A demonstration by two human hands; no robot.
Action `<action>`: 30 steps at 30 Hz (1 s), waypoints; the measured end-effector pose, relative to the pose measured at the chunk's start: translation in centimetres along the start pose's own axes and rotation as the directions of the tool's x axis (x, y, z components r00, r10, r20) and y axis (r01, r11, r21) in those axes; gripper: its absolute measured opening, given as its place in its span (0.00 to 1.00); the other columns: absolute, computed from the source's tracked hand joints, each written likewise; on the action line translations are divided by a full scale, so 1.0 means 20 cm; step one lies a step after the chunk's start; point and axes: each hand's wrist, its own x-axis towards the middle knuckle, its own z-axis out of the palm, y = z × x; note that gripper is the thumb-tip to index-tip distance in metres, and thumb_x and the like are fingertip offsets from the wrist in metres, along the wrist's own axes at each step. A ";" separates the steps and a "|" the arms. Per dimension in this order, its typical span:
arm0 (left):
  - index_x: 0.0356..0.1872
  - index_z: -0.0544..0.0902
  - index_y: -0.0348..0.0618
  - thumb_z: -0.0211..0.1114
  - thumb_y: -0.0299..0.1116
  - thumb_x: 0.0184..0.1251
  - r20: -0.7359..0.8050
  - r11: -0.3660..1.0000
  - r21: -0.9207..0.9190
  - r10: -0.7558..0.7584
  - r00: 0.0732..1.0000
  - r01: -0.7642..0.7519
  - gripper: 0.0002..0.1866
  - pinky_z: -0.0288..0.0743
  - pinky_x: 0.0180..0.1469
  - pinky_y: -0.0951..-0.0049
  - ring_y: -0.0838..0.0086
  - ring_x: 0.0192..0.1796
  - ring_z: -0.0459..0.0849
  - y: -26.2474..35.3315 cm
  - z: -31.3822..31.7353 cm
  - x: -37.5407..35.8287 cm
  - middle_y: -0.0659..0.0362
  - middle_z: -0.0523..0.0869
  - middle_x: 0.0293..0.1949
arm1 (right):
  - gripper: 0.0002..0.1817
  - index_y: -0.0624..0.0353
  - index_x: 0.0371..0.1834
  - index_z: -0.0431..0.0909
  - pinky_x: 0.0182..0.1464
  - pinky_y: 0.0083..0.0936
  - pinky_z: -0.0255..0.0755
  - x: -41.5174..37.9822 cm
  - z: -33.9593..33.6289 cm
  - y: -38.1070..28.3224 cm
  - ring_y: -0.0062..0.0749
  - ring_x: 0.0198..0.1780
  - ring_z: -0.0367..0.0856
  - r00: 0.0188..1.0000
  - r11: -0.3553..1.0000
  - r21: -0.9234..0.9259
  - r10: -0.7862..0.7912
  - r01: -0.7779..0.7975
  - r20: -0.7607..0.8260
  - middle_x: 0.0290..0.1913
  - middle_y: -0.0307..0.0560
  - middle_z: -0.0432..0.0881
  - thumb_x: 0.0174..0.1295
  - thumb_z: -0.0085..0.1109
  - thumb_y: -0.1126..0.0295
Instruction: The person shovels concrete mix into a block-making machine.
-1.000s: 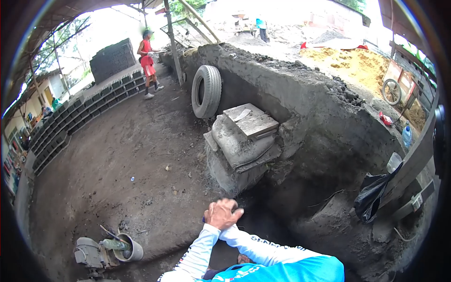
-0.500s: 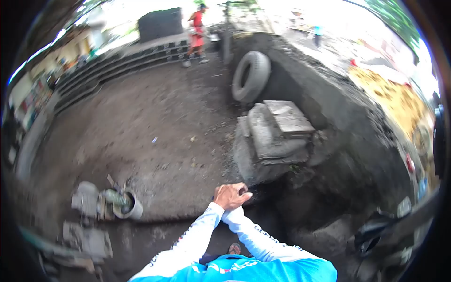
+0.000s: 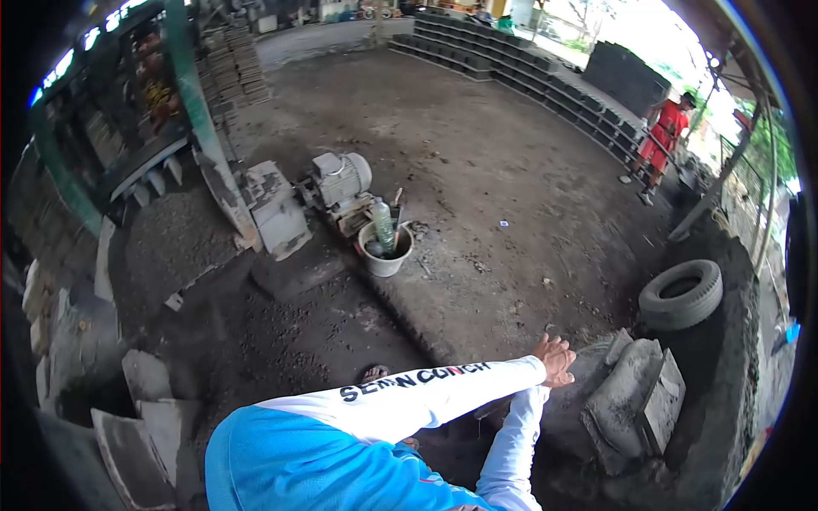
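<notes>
My left hand is out in front of me at the end of a white printed sleeve, its fingers apart and nothing visible in them. The right sleeve rises from below to the left wrist, where my right hand is hidden behind the left. Just beyond the hands, to the right, lies a pile of dusty grey sacks with a flat board leaning on its side.
A tyre lies by the low wall at right. A bucket holding a plastic bottle stands beside an electric motor. A person in red stands near stacked blocks. A green-framed machine is at left.
My view has swung left, bringing the motor, bucket and green frame further in. Both hands stay close together, the left over the right, with the left fingers now more spread.
</notes>
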 end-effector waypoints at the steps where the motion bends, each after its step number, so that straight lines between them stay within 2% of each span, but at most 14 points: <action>1: 0.54 0.82 0.45 0.62 0.56 0.61 0.030 1.000 0.014 -0.019 0.999 0.019 0.29 0.58 0.68 0.42 0.56 0.67 0.71 -0.03 -0.02 0.02 0.50 0.77 0.62 | 0.12 0.50 0.40 0.83 0.52 0.35 0.77 0.02 0.00 -0.01 0.39 0.46 0.85 1.000 1.000 -0.002 -0.003 0.003 0.007 0.42 0.47 0.86 0.62 0.57 0.57; 7: 0.56 0.83 0.48 0.64 0.58 0.59 0.194 0.973 0.198 -0.156 0.969 0.117 0.30 0.58 0.64 0.26 0.53 0.69 0.70 -0.14 -0.13 0.03 0.52 0.77 0.64 | 0.12 0.49 0.41 0.83 0.52 0.34 0.77 0.08 0.02 -0.04 0.38 0.47 0.85 0.999 1.000 -0.007 -0.024 0.024 0.027 0.42 0.47 0.86 0.62 0.57 0.56; 10: 0.55 0.83 0.47 0.64 0.58 0.59 0.232 0.969 0.198 -0.193 0.953 0.148 0.30 0.58 0.63 0.24 0.52 0.68 0.71 -0.19 -0.16 0.02 0.51 0.78 0.63 | 0.12 0.49 0.41 0.83 0.52 0.33 0.77 0.10 0.04 -0.06 0.38 0.47 0.85 0.999 0.999 -0.005 -0.039 0.039 0.033 0.42 0.47 0.86 0.63 0.57 0.56; 14: 0.57 0.83 0.49 0.63 0.57 0.62 0.233 0.934 0.260 -0.307 0.923 0.245 0.29 0.62 0.66 0.33 0.54 0.69 0.73 -0.17 -0.17 0.06 0.52 0.80 0.63 | 0.12 0.49 0.41 0.83 0.52 0.33 0.76 0.13 0.06 -0.10 0.37 0.47 0.85 0.996 0.997 -0.004 -0.071 0.072 0.048 0.42 0.47 0.86 0.63 0.57 0.56; 16: 0.58 0.83 0.49 0.63 0.56 0.62 0.246 0.946 0.215 -0.293 0.924 0.243 0.29 0.63 0.67 0.38 0.56 0.69 0.74 -0.14 -0.21 0.05 0.53 0.80 0.63 | 0.13 0.49 0.42 0.83 0.52 0.33 0.76 0.16 0.07 -0.14 0.36 0.47 0.85 0.995 0.996 -0.003 -0.086 0.086 0.057 0.42 0.47 0.86 0.63 0.57 0.56; 18: 0.59 0.82 0.49 0.64 0.55 0.62 0.228 0.934 0.212 -0.332 0.915 0.286 0.29 0.63 0.68 0.39 0.56 0.69 0.74 -0.15 -0.16 0.10 0.53 0.80 0.63 | 0.13 0.49 0.42 0.83 0.52 0.32 0.76 0.18 0.09 -0.18 0.36 0.48 0.85 0.994 0.996 0.007 -0.090 0.090 0.063 0.43 0.46 0.86 0.63 0.57 0.55; 20: 0.60 0.82 0.47 0.64 0.55 0.62 0.200 0.924 0.266 -0.332 0.922 0.275 0.30 0.67 0.67 0.44 0.56 0.67 0.76 -0.15 -0.15 0.11 0.52 0.81 0.62 | 0.13 0.48 0.42 0.83 0.52 0.32 0.76 0.21 0.11 -0.22 0.36 0.48 0.85 0.993 0.996 0.022 -0.092 0.090 0.071 0.43 0.46 0.86 0.63 0.57 0.55; 24: 0.58 0.82 0.43 0.66 0.55 0.62 0.316 0.918 0.327 -0.330 0.889 0.225 0.31 0.74 0.65 0.59 0.56 0.63 0.80 -0.20 -0.09 0.17 0.48 0.83 0.60 | 0.13 0.48 0.42 0.83 0.52 0.32 0.76 0.26 0.16 -0.30 0.35 0.48 0.85 0.992 0.993 0.077 -0.097 0.091 0.078 0.43 0.46 0.86 0.63 0.57 0.55; 28: 0.52 0.86 0.42 0.69 0.55 0.59 0.305 0.885 0.425 -0.337 0.891 0.189 0.29 0.75 0.62 0.61 0.56 0.60 0.83 -0.22 -0.05 0.23 0.49 0.85 0.56 | 0.13 0.48 0.43 0.83 0.52 0.31 0.76 0.32 0.20 -0.32 0.34 0.48 0.85 0.995 0.990 0.132 -0.064 0.054 0.072 0.43 0.46 0.86 0.63 0.57 0.55; 30: 0.53 0.86 0.43 0.69 0.56 0.60 0.369 0.911 0.393 -0.278 0.887 0.122 0.29 0.75 0.62 0.62 0.57 0.60 0.83 -0.24 -0.05 0.28 0.50 0.86 0.56 | 0.13 0.48 0.43 0.83 0.52 0.31 0.76 0.36 0.19 -0.30 0.34 0.48 0.85 0.996 0.988 0.149 -0.040 0.028 0.074 0.43 0.46 0.86 0.63 0.57 0.54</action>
